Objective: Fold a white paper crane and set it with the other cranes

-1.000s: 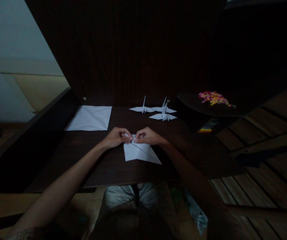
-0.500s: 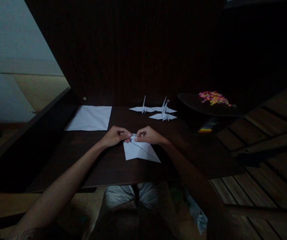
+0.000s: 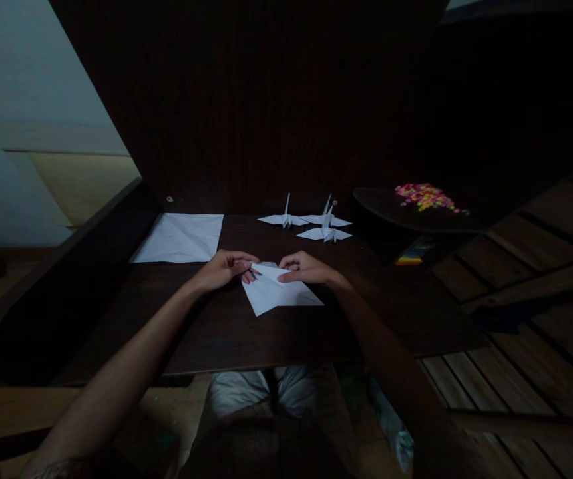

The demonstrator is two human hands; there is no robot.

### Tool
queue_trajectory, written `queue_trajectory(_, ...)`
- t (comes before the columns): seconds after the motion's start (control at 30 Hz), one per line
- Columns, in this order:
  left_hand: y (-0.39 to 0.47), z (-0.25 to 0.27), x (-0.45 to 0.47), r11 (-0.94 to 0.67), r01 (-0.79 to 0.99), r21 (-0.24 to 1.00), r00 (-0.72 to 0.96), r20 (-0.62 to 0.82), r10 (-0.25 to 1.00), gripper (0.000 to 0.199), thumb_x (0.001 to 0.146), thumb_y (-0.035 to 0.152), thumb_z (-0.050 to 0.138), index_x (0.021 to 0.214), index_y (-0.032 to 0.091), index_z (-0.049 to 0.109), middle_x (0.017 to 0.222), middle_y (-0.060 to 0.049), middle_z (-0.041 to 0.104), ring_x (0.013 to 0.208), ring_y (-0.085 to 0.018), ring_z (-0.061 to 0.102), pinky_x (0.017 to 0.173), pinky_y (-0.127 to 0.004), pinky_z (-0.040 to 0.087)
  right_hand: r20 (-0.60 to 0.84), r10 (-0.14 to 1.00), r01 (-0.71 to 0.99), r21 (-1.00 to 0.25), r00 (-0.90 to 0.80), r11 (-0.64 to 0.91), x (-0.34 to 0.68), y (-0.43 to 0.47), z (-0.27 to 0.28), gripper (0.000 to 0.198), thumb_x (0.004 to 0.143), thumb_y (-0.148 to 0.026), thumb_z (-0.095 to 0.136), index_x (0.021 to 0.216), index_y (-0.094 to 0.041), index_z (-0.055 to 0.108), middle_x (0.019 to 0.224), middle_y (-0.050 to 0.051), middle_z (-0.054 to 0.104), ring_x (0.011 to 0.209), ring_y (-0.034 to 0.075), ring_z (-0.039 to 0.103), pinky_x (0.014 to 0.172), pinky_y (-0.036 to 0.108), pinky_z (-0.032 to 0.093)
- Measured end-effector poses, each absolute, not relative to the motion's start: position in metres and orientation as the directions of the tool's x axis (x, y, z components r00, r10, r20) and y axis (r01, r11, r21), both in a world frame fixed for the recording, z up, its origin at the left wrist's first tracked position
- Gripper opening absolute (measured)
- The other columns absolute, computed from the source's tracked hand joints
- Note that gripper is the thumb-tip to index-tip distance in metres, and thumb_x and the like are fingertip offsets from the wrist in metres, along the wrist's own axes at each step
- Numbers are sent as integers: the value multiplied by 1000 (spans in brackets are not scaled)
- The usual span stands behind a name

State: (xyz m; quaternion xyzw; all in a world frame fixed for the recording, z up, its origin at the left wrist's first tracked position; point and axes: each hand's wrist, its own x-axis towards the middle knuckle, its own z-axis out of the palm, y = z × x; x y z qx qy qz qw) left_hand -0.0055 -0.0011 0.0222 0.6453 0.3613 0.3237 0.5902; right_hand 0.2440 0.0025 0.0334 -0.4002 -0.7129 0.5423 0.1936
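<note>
Between my hands is a partly folded sheet of white paper (image 3: pixel 281 293), its loose points spread toward me over the dark desk. My left hand (image 3: pixel 229 269) pinches its upper left corner between thumb and fingers. On the upper right side, my right hand (image 3: pixel 303 268) grips the paper, thumb on top and fingers curled behind the edge. Beyond my hands stand three folded white paper cranes, one crane (image 3: pixel 284 219) on the left and a front crane (image 3: pixel 325 233) close before another. A flat, creased white paper sheet (image 3: pixel 181 237) lies at the left back.
On a raised dark corner shelf (image 3: pixel 376 197) at the right sits a heap of small colourful pieces (image 3: pixel 424 196). Under it is a small box with a yellow-orange edge (image 3: pixel 410 258). A dark side panel (image 3: pixel 61 279) bounds the desk (image 3: pixel 206 339) on the left.
The folded paper has turned and shifted in my hands, its lower left point now aiming toward me. My hands have moved slightly apart, and the right thumb lies further along the paper.
</note>
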Motion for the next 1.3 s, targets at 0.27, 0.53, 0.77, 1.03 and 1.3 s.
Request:
queue_trajectory(0.27, -6, 24, -2, -418, 394, 818, 115, 408, 906, 33, 77, 33, 67, 104, 15, 63, 94, -8, 65, 76, -17, 62, 67, -28, 49, -150, 860, 331, -943, -487, 23, 240, 8, 11, 40, 54, -35, 80, 79, -15, 56, 58, -7, 50, 46, 7, 45, 42, 19, 32)
queue_trajectory(0.53, -23, 21, 6, -765, 411, 496, 722, 335, 605, 23, 83, 36, 64, 95, 17, 69, 98, -8, 65, 94, -20, 60, 88, -33, 47, 112, 896, 543, -760, -430, 356, 238, 5, 8, 27, 60, -27, 80, 77, -14, 63, 70, -2, 58, 58, 7, 49, 53, 18, 35)
queue_trajectory(0.77, -19, 14, 0, -797, 461, 390, 756, 299, 583, 28, 86, 41, 61, 101, 20, 72, 108, -9, 66, 102, -21, 61, 94, -35, 46, 110, 861, 585, -691, -496, 425, 239, 2, 13, 10, 72, -12, 69, 82, -13, 68, 70, -2, 59, 56, 7, 50, 57, 20, 38)
queue_trajectory(1.03, -10, 17, -14, -746, 530, 404, 757, 170, 631, 51, 75, 52, 69, 115, 21, 67, 132, -12, 57, 125, -27, 51, 108, -45, 36, 242, 696, 540, -480, -676, 691, 244, 1, 11, 26, 83, -8, 55, 96, -21, 73, 121, 6, 60, 105, 20, 53, 92, 37, 43)
queue_trajectory(1.3, -5, 14, -18, -739, 499, 451, 729, 242, 640, 35, 86, 47, 58, 102, 19, 72, 118, -10, 67, 116, -24, 59, 101, -39, 45, 171, 645, 495, -507, -745, 706, 244, -4, 17, 27, 74, -18, 69, 101, -23, 72, 130, 2, 59, 106, 23, 48, 95, 42, 42)
